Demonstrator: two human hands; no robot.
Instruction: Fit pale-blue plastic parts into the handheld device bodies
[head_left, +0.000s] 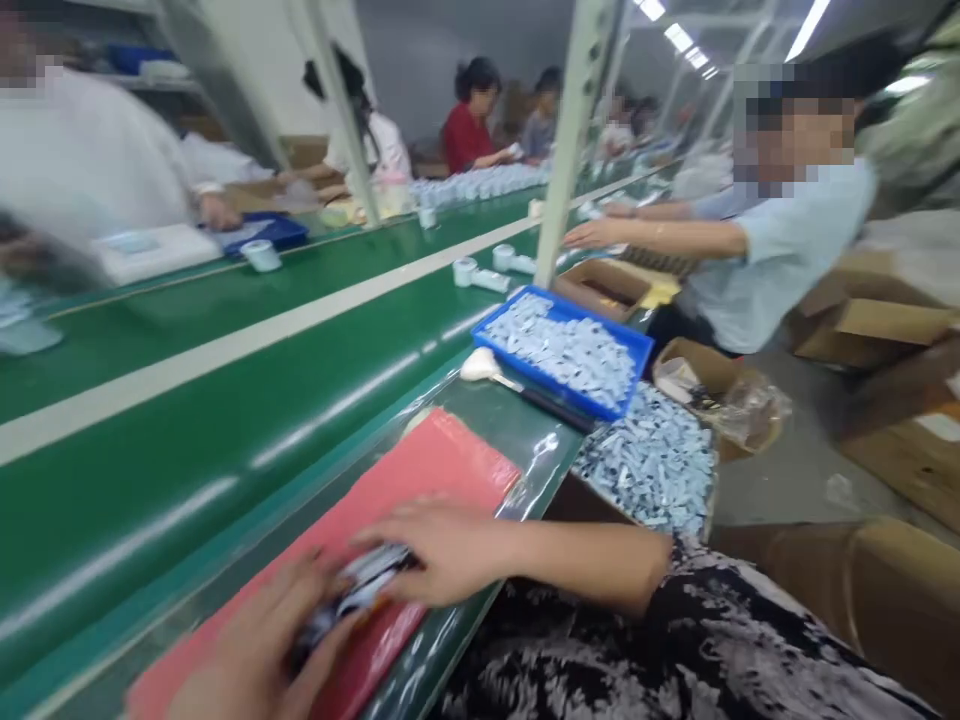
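Low over a red mat (450, 455) at the bench's edge, my two hands face each other around a cluster of small light-blue and black plastic pieces (375, 568). My left hand (262, 635) curls around the near end of the cluster, thumb on one side and fingers on the other. From the right, my right hand (450, 550) closes over its far end with bent fingers. Motion blur softens both hands, and the pieces are partly hidden beneath them, so their exact shape and number cannot be made out.
Beyond the mat lie a white-headed mallet (480, 365) and a blue tray (637, 350) of light-blue pieces. Below sits a box of loose pieces (652, 460). A green conveyor (187, 430) runs alongside, carrying white-blue parts (480, 275). A metal post (566, 150) and several co-workers stand around.
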